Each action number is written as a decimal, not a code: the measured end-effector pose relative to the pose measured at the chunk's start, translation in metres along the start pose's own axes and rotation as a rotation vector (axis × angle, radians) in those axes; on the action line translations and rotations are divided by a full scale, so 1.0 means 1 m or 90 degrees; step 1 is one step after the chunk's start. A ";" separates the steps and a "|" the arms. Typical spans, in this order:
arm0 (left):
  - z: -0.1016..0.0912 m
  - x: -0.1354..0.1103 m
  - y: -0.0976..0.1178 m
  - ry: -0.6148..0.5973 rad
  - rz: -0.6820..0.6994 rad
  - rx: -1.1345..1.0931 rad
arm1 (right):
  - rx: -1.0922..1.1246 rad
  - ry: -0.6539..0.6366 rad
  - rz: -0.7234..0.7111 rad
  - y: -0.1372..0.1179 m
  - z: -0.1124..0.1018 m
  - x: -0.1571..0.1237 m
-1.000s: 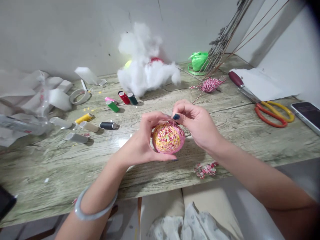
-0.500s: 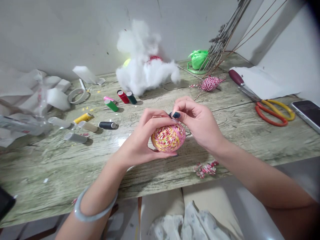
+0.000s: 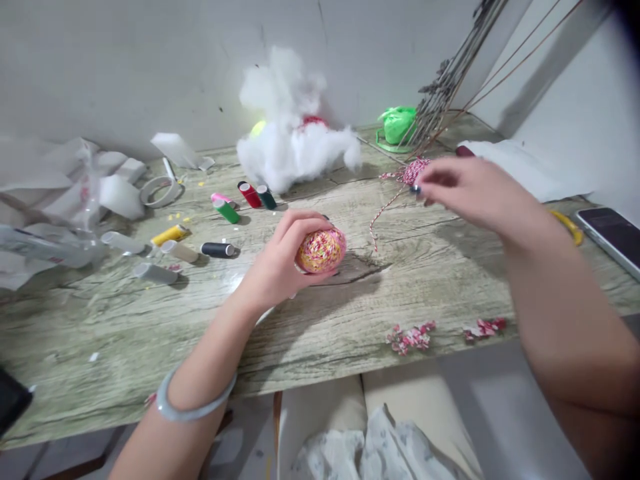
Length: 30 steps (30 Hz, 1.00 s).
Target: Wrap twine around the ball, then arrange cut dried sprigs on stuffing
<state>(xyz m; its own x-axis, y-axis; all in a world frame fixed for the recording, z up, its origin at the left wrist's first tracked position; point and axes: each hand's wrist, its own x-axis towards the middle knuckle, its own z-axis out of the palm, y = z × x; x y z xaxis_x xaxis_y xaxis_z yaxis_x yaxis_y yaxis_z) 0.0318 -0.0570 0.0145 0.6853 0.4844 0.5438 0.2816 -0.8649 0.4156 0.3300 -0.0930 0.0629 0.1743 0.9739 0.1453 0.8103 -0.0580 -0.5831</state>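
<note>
In the head view my left hand (image 3: 280, 260) is closed around a ball (image 3: 321, 251) wound in yellow, red, white and pink cord. It holds the ball just above the table. My right hand (image 3: 475, 193), slightly blurred, is off to the right with loosely bent fingers apart and nothing visible in them. Its fingertips overlap the view of a red-and-white twine bundle (image 3: 414, 171), whose loose end trails onto the tabletop. Beneath this hand the scissors are mostly hidden; part of a yellow handle (image 3: 570, 227) shows.
White stuffing (image 3: 295, 153) is heaped by the wall. Several thread spools, a black one (image 3: 217, 250) among them, lie left. Pink-red scraps (image 3: 411, 338) rest near the front edge. A phone (image 3: 613, 233) is far right, dry stems (image 3: 445, 87) and a green bundle (image 3: 399, 125) behind.
My right hand has left the ball and moved right and away, covering most of the scissors. My left hand has shifted slightly left and away with the ball.
</note>
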 end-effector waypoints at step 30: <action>0.007 -0.003 -0.002 -0.122 -0.109 0.030 | -0.340 -0.024 -0.300 0.034 0.067 -0.111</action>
<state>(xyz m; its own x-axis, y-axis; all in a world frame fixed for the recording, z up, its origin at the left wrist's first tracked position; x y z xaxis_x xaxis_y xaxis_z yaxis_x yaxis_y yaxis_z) 0.0334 -0.0577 0.0069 0.7381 0.5946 0.3188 0.4322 -0.7796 0.4533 0.3009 -0.1886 -0.0271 -0.2728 0.9283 0.2527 0.9599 0.2801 0.0073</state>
